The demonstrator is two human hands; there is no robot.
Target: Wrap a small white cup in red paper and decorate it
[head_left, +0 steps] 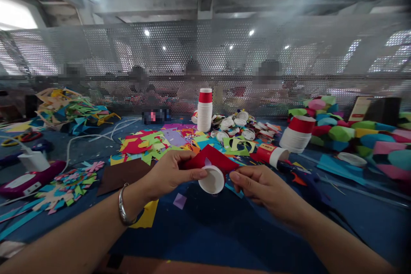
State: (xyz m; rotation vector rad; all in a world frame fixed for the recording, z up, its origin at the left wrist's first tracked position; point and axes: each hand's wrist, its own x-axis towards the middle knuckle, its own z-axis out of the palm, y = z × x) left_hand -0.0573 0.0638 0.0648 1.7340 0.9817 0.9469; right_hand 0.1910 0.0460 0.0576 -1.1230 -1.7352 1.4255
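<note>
My left hand (175,171) is closed on a sheet of red paper (221,158) and a round white paper-cup piece (212,180), its thumb lying across the cup piece's upper left edge. A small lilac scrap shows beside that thumb, against the red. Close to the right side of the cup piece, my right hand (260,186) has thumb and fingers pinched together near the red corner. What lies in that pinch is too small to tell. Below on the blue table are a lilac paper square (180,201) and a yellow paper piece (147,215); brown paper (123,175) lies left.
Coloured paper scraps (144,143) spread behind my hands. White cup pieces (240,124) are heaped beside a tall cup stack (204,115). At right are another cup stack (295,135), a red cup (271,155) and a dark blue corded tool (308,184). A perforated screen (205,47) stands behind.
</note>
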